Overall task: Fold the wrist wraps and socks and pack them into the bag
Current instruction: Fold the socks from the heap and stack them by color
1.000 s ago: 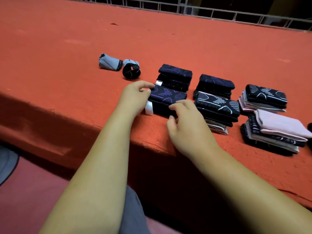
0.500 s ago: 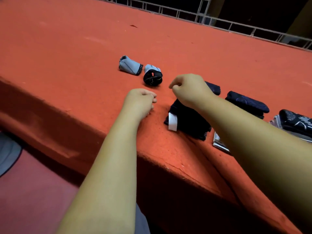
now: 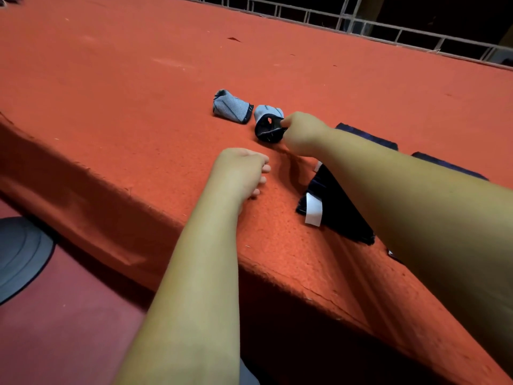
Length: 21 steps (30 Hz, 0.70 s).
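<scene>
Two rolled grey-and-black wrist wraps lie on the orange table (image 3: 138, 93). The left wrist wrap (image 3: 230, 106) lies free. My right hand (image 3: 302, 133) pinches the black open end of the right wrist wrap (image 3: 268, 123). My left hand (image 3: 240, 173) rests on the table in front of it, fingers loosely curled and holding nothing. A stack of folded dark socks (image 3: 333, 207) with a white label sits near the table's front edge, partly hidden by my right forearm. More folded dark socks (image 3: 366, 136) show behind that arm.
The table's front edge drops off just below my left wrist. A metal railing (image 3: 388, 31) runs along the far side. A dark round base (image 3: 22, 254) stands on the red floor at the lower left.
My right hand left the sock stack, reached forward and left, and took hold of the right wrist wrap. My left hand stayed beside the socks. The view shifted left.
</scene>
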Available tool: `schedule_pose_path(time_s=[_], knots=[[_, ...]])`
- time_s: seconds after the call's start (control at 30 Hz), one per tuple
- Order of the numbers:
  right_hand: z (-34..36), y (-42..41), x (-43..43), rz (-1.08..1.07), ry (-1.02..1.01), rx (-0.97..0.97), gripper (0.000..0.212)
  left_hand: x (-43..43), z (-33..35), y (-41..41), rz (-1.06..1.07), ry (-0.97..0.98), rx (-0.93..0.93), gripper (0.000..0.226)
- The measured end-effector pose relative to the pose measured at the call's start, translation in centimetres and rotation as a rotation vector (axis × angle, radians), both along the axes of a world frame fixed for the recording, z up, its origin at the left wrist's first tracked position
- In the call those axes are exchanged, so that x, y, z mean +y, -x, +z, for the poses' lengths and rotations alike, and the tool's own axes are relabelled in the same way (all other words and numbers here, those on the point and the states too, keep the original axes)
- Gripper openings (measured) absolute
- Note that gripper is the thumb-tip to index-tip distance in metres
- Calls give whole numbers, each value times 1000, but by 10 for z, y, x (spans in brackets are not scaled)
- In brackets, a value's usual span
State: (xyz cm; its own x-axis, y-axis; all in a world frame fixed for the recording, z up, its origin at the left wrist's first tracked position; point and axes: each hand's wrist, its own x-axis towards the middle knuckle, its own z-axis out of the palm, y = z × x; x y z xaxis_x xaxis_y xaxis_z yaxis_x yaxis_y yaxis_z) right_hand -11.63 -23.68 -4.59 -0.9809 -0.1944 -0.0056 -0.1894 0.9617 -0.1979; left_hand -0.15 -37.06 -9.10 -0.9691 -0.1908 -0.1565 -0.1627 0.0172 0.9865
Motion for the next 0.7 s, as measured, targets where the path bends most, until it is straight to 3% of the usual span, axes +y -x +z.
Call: schedule_pose_path(time_s=[0.17,0.4,0.53,0.7], knots=[[13,-11,8,92,76,133,37,-3,3,-1,88,25,75,20],[57,-87,29,241,248,295,50,2,19,-24,270,260,391,17],[77,-143,47,294,389,318,54,20,38,-58,267,222,528,23],[86,-210,83,330,455,355,49,47,47,-105,188,260,537,21]])
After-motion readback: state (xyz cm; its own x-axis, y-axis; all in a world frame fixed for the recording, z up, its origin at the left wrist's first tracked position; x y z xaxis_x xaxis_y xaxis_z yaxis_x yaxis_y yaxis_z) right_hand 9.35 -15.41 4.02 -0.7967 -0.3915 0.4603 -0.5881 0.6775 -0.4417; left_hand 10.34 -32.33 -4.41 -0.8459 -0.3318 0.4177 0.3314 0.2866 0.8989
